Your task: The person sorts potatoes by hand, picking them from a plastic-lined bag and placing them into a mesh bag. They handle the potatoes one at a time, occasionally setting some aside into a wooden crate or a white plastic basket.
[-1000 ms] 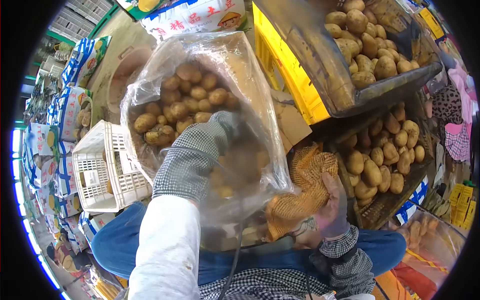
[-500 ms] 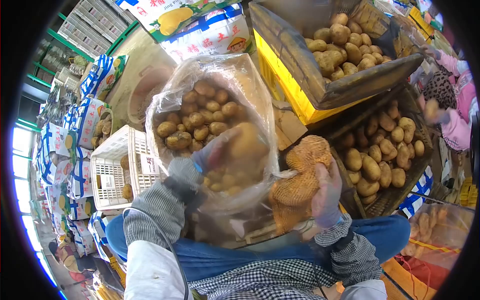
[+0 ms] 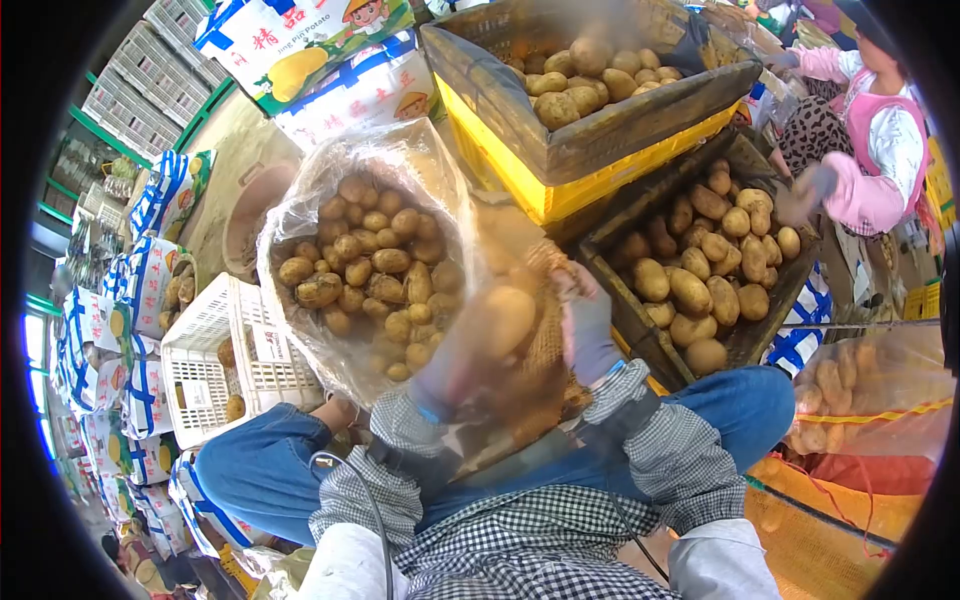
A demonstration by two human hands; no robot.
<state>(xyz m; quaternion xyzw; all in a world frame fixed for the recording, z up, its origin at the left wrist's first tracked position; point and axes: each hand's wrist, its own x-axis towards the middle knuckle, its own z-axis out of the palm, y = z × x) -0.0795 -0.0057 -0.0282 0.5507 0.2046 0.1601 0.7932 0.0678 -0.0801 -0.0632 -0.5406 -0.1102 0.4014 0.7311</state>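
My left hand (image 3: 450, 365), in a glove and blurred by motion, is wrapped round a large potato (image 3: 506, 318) near the right rim of a clear plastic bag (image 3: 290, 225). That bag holds many small potatoes (image 3: 358, 270). Close by on the right, my gloved right hand (image 3: 583, 315) grips the edge of an orange mesh bag (image 3: 545, 285), which hangs down between my two hands above my lap. The large potato is beside the mesh bag's upper part; whether they touch is blurred.
A yellow crate (image 3: 590, 185) of potatoes stands ahead, with a dark crate (image 3: 755, 350) of potatoes on the right. White baskets (image 3: 275, 385) stand at the left. A co-worker in a pink apron (image 3: 868, 120) reaches in from the upper right. Printed sacks (image 3: 300, 60) are stacked behind.
My left hand has moved right with the large potato, away from the small potatoes and up to the mesh bag. My right hand has risen, holding the mesh bag. The view has shifted right.
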